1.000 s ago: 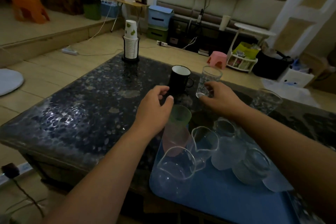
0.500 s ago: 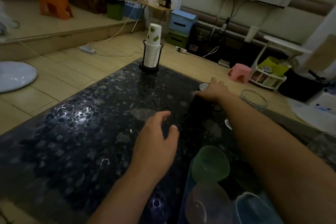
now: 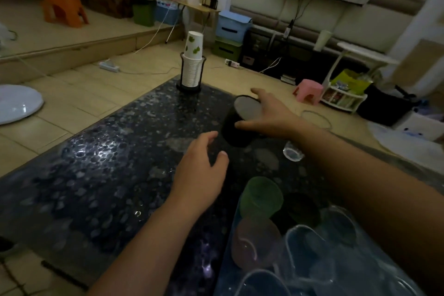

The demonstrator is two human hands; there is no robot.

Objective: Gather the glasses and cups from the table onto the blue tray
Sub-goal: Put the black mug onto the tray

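Observation:
My right hand grips a black mug with a white inside, tilted toward me just above the dark table. My left hand hovers open a little nearer, fingers apart, holding nothing. A small clear glass stands under my right forearm, and a larger clear glass sits at the far right edge. At the lower right the blue tray holds a green cup, a pink cup and several clear glasses.
A stack of white paper cups in a black wire holder stands at the table's far corner. Beyond the table on the floor are a pink stool, a white rack, storage boxes and a power strip.
My right hand has closed on the black mug, lifted and tilted it toward me. The left hand has stayed hovering open over the table.

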